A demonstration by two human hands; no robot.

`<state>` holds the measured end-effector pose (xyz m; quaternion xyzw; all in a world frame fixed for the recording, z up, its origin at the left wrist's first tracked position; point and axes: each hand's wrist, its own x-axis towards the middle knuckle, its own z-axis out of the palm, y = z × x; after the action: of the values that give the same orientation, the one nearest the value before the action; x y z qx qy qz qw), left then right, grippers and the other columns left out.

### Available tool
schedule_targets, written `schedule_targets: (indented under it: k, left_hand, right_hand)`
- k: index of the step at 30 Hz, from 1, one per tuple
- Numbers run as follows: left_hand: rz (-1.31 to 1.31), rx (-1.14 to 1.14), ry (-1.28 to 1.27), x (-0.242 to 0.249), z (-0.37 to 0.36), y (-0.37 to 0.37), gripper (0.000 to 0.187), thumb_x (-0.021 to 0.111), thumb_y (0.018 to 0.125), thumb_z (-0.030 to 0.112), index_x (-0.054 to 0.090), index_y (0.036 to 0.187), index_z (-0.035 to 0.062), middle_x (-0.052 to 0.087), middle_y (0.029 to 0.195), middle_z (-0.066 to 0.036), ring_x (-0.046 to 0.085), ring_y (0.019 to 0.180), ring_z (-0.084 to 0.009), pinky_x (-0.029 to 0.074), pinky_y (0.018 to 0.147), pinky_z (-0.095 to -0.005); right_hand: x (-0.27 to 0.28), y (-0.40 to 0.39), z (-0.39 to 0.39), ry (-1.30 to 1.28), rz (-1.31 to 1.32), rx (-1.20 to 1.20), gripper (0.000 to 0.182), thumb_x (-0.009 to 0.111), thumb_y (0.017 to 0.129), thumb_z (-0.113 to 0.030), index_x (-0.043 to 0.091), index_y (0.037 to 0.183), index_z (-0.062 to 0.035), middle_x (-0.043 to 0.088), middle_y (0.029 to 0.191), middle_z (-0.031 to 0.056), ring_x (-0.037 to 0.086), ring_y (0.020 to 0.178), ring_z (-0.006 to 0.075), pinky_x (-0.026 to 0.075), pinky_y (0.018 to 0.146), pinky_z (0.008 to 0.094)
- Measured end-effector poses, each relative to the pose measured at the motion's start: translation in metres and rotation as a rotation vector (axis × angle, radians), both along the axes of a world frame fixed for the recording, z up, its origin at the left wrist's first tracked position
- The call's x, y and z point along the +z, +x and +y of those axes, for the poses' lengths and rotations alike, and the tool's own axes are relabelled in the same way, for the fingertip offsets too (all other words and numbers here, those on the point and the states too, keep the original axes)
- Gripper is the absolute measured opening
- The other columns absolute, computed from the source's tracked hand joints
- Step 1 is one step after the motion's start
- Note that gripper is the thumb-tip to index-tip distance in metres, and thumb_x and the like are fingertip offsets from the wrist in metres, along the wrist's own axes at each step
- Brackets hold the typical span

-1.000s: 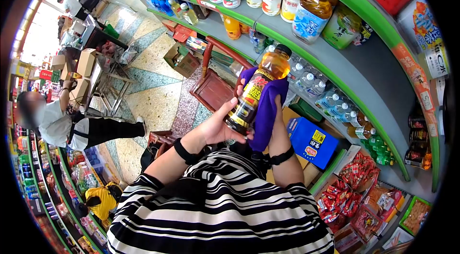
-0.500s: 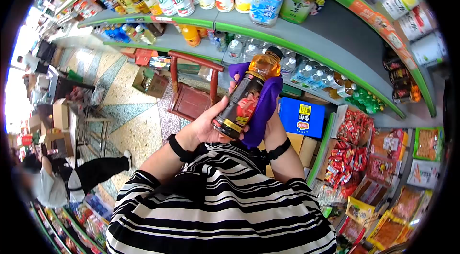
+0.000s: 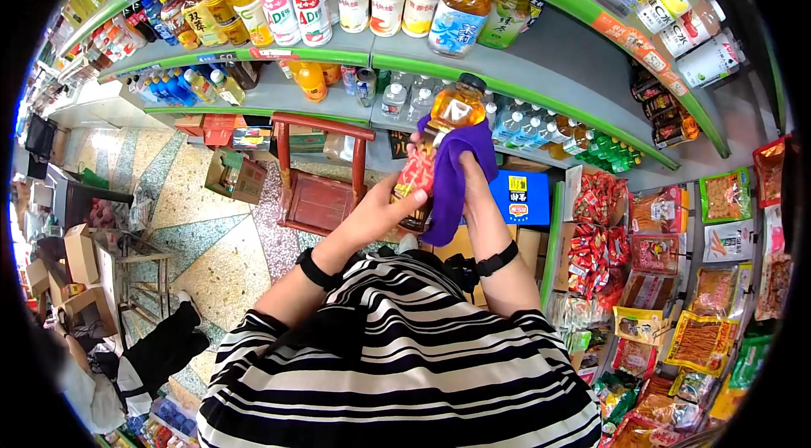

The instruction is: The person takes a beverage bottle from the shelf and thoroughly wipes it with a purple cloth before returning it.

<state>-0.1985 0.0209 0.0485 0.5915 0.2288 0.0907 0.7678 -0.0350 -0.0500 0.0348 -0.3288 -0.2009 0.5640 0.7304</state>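
A drink bottle [image 3: 457, 106] with amber liquid, a black cap and a dark and red label is held tilted in front of my chest, its cap pointing away from me. My left hand [image 3: 391, 210] is closed around the bottle's lower part. Against the bottle's right side lies a purple cloth [image 3: 456, 182], which my right hand [image 3: 476, 180] grips from the right. Some of the right fingers are hidden by the cloth.
Ahead, shelves with green edges [image 3: 338, 117] hold several drink bottles. A red wooden chair [image 3: 317, 201] stands below them. Near my right arm is a blue box [image 3: 525, 197], with hanging snack packets [image 3: 659, 258] farther right. Another person [image 3: 93, 385] is at lower left.
The bottle has turned about its length, bringing a pinkish red label part into view. My right hand has moved up along the cloth, and the view has shifted slightly.
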Motion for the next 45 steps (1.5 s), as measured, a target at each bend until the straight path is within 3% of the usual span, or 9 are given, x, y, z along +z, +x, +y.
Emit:
schedule_targets:
  k: [5, 9, 12, 16, 20, 27, 31, 40, 45]
  left_hand:
    - [-0.073, -0.126, -0.775, 0.009, 0.014, -0.01, 0.068, 0.035, 0.092, 0.062, 0.047, 0.125, 0.0032, 0.065, 0.099, -0.014, 0.067, 0.077, -0.0257, 0.05, 0.054, -0.027]
    - [-0.143, -0.275, -0.668, 0.006, 0.028, -0.017, 0.065, 0.037, 0.094, 0.057, 0.047, 0.124, 0.0001, 0.065, 0.102, -0.015, 0.067, 0.085, -0.0294, 0.053, 0.068, -0.0363]
    - [0.008, -0.081, -0.07, 0.004, 0.023, -0.016, 0.058, 0.046, 0.094, 0.048, 0.046, 0.118, -0.0047, 0.065, 0.094, -0.015, 0.067, 0.078, -0.0289, 0.051, 0.059, -0.0333]
    - [0.331, -0.003, 0.718, 0.016, 0.018, -0.016, 0.059, 0.062, 0.086, 0.038, 0.04, 0.104, -0.0129, 0.062, 0.089, -0.029, 0.064, 0.082, -0.0386, 0.052, 0.069, -0.041]
    - [0.336, 0.098, 0.99, 0.012, 0.015, -0.018, 0.058, 0.066, 0.082, 0.035, 0.039, 0.101, -0.0128, 0.056, 0.09, -0.037, 0.059, 0.094, -0.0435, 0.047, 0.081, -0.0467]
    - [0.007, 0.092, 0.844, 0.029, 0.051, -0.02, 0.067, 0.072, 0.079, 0.029, 0.04, 0.122, -0.0104, 0.054, 0.116, -0.025, 0.053, 0.112, -0.0349, 0.043, 0.093, -0.0403]
    - [-0.186, 0.125, 0.026, 0.035, 0.072, -0.008, 0.059, 0.07, 0.083, 0.023, 0.04, 0.125, -0.0066, 0.055, 0.116, -0.015, 0.053, 0.108, -0.0189, 0.045, 0.089, -0.0322]
    - [-0.222, 0.488, 0.217, 0.021, 0.052, 0.027, 0.039, 0.076, 0.077, 0.017, 0.054, 0.104, -0.0016, 0.062, 0.089, -0.005, 0.059, 0.079, -0.0102, 0.048, 0.074, -0.0246]
    - [-0.196, 0.723, 0.547, -0.002, 0.054, 0.04, 0.048, 0.079, 0.073, 0.019, 0.047, 0.103, -0.0021, 0.059, 0.09, -0.009, 0.058, 0.079, -0.0137, 0.049, 0.072, -0.0276]
  right_hand:
    - [0.003, -0.023, 0.005, 0.094, 0.229, 0.092, 0.076, 0.049, 0.087, -0.055, 0.034, 0.136, 0.0005, 0.049, 0.13, 0.0198, 0.05, 0.119, 0.032, 0.042, 0.101, 0.0429]
    - [0.01, -0.031, 0.013, 0.067, 0.23, 0.075, 0.076, 0.053, 0.085, -0.058, 0.041, 0.132, 0.0009, 0.055, 0.123, 0.0204, 0.057, 0.111, 0.0325, 0.048, 0.096, 0.0417]
    - [0.032, -0.045, 0.013, 0.007, 0.154, -0.054, 0.079, 0.054, 0.083, -0.058, 0.04, 0.132, 0.0031, 0.056, 0.121, 0.0211, 0.057, 0.11, 0.0328, 0.048, 0.096, 0.04]
    - [-0.007, -0.025, 0.022, -0.201, 0.016, -0.091, 0.035, 0.059, 0.087, -0.026, 0.056, 0.112, -0.002, 0.063, 0.102, 0.0093, 0.062, 0.089, 0.0183, 0.051, 0.078, 0.0297]
    - [0.013, -0.044, 0.019, -0.39, -0.065, -0.278, 0.016, 0.061, 0.086, -0.015, 0.064, 0.098, -0.0049, 0.066, 0.09, 0.0036, 0.063, 0.076, 0.0119, 0.052, 0.067, 0.0252]
    - [0.001, -0.02, 0.015, -0.488, -0.395, -0.014, 0.028, 0.069, 0.08, -0.014, 0.062, 0.103, -0.0011, 0.064, 0.095, 0.005, 0.062, 0.081, 0.0145, 0.052, 0.072, 0.0275]
    - [0.006, -0.013, 0.017, -0.386, -1.0, 0.106, 0.033, 0.071, 0.073, -0.004, 0.061, 0.104, -0.0035, 0.063, 0.097, 0.003, 0.059, 0.088, 0.0144, 0.05, 0.077, 0.0291]
    - [-0.012, -0.012, 0.014, -0.367, -0.662, 0.226, 0.032, 0.07, 0.071, -0.005, 0.061, 0.101, -0.0025, 0.062, 0.092, 0.0044, 0.059, 0.086, 0.0141, 0.05, 0.075, 0.029]
    - [-0.014, -0.04, 0.032, -0.209, -1.241, -0.094, 0.049, 0.075, 0.07, -0.022, 0.057, 0.112, -0.0032, 0.061, 0.104, 0.0113, 0.058, 0.099, 0.0254, 0.045, 0.087, 0.0365]
